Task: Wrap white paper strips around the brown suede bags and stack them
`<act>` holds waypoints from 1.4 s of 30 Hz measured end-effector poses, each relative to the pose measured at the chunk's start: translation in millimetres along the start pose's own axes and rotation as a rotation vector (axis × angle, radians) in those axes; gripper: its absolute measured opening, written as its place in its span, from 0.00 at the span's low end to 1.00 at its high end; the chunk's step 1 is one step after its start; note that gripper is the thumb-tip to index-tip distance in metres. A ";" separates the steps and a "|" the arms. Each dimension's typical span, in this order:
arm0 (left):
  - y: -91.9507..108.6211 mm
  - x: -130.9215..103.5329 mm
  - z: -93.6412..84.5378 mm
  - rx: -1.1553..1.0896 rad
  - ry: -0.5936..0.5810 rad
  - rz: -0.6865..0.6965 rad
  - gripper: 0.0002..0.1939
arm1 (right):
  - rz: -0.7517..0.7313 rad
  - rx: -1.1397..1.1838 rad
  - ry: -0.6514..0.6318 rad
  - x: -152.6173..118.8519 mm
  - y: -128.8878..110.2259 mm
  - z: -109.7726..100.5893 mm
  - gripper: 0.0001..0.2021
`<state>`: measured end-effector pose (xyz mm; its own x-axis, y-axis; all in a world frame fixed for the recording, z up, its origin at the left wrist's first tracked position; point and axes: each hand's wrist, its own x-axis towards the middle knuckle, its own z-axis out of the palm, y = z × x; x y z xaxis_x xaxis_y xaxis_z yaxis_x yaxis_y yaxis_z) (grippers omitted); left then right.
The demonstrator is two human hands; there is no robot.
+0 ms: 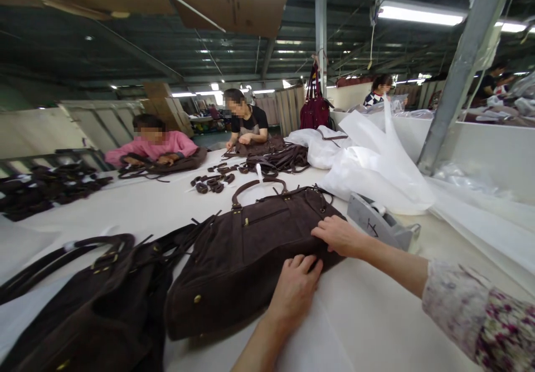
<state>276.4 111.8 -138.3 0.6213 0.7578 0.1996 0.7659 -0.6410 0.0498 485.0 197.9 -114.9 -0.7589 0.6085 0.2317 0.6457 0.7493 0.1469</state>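
As the brown bag (261, 235) lay on the bench (121, 207), well in from its far edge, we likely did best pressing evenly, left hand (296, 289) resting unclenched on its lower side, right hand (339, 236) likewise near its end.

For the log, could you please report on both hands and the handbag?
Left hand on near side of brown handbag; right hand at its right end. Handbag lying on table, handle pointing away. Grey tape dispenser beside right hand.

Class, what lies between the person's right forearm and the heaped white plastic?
In the head view, a grey device with a dark mark, apparently a tape dispenser, sits between the right forearm and the white plastic.
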 end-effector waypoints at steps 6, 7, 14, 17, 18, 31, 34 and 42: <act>-21.1 -28.2 -8.8 -0.124 0.061 0.034 0.15 | -0.085 0.187 0.241 -37.3 -2.7 41.3 0.16; -22.3 -29.4 -9.1 -0.142 0.070 0.038 0.16 | -0.076 0.220 0.251 -39.5 -1.3 42.8 0.17; -24.6 -27.0 3.4 -0.061 0.101 0.060 0.17 | -0.181 0.282 0.121 -38.6 0.8 28.9 0.20; -17.6 -31.5 6.3 0.101 0.125 0.091 0.11 | -0.217 0.254 0.186 -51.6 -2.7 41.0 0.21; -14.6 -32.9 5.3 0.171 0.160 0.121 0.08 | -0.208 0.241 0.198 -55.6 -3.9 45.6 0.21; -32.0 -28.1 3.9 0.246 0.140 0.083 0.19 | -0.282 0.069 0.012 -38.1 36.0 10.1 0.21; -30.6 -32.2 7.0 0.243 0.129 0.070 0.22 | -0.237 0.037 0.079 -49.6 37.9 27.9 0.21; -20.0 -35.6 -5.1 0.157 0.009 0.027 0.25 | -0.136 -0.006 0.030 -85.0 12.3 56.9 0.32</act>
<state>238.1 97.0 -141.5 0.6409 0.7391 0.2074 0.7660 -0.6336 -0.1087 552.6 170.2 -187.4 -0.8365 0.4938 0.2375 0.5380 0.8225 0.1847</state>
